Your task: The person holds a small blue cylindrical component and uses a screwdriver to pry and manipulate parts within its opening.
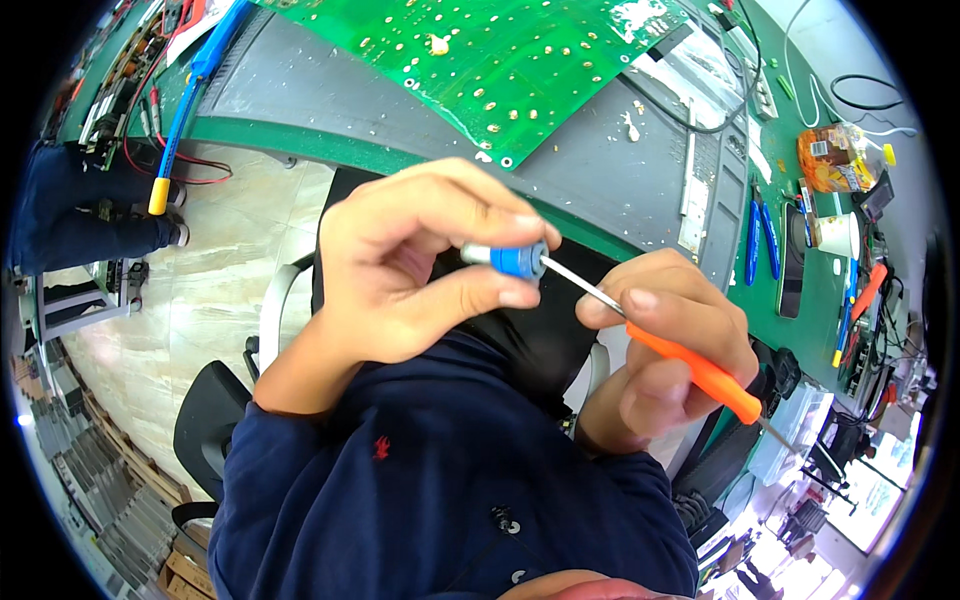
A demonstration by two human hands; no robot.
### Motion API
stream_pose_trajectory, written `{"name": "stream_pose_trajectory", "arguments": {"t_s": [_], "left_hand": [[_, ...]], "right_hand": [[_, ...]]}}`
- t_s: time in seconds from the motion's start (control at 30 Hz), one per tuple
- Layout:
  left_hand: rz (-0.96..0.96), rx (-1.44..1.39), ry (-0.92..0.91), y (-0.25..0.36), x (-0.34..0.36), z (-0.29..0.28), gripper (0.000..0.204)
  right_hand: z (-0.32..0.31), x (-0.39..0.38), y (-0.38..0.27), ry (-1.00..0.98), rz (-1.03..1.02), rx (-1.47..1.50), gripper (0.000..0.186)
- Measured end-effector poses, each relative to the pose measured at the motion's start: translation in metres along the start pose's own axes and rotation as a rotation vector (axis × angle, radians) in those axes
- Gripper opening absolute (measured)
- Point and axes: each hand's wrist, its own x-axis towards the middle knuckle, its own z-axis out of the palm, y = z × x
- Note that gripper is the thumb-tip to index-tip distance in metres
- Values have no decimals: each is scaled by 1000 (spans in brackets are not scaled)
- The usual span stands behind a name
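Between the thumb and fingers of my left hand (385,265) is a small cylindrical part (518,262) with a blue band and a silvery end. It is held in the air above my lap, in front of the bench edge. My right hand (715,325) grips a screwdriver (692,362) by its orange handle. The thin metal shaft points up and left, its tip meeting the right end of the blue part. Whether the tip sits inside it or only against it, I cannot tell. A thin metal rod also sticks out from the handle's back end.
A large green circuit board (470,70) lies on a grey mat (300,95) beyond my hands. To the right are blue-handled pliers (760,240), a phone (792,265), a paper cup (838,236) and a bottle (840,158). Another person's legs (90,205) show at far left.
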Motion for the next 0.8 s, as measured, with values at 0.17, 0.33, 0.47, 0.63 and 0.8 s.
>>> {"name": "stream_pose_trajectory", "arguments": {"t_s": [0.17,0.33,0.47,0.63,0.8], "left_hand": [[-89,-287,81,2,4,1,36],[-181,-518,46,-4,0,-5,35],[-360,-529,119,-5,-3,2,40],[-375,-654,3,-16,-6,2,40],[-353,-827,3,-21,-9,7,41]], "right_hand": [[2,15,-5,-66,-39,-153,49],[-4,18,-8,-156,-80,-252,43],[-9,17,-8,-186,-122,-298,41],[-13,13,-15,-139,-102,-277,44],[-18,9,-17,-98,-98,-240,47]]}}
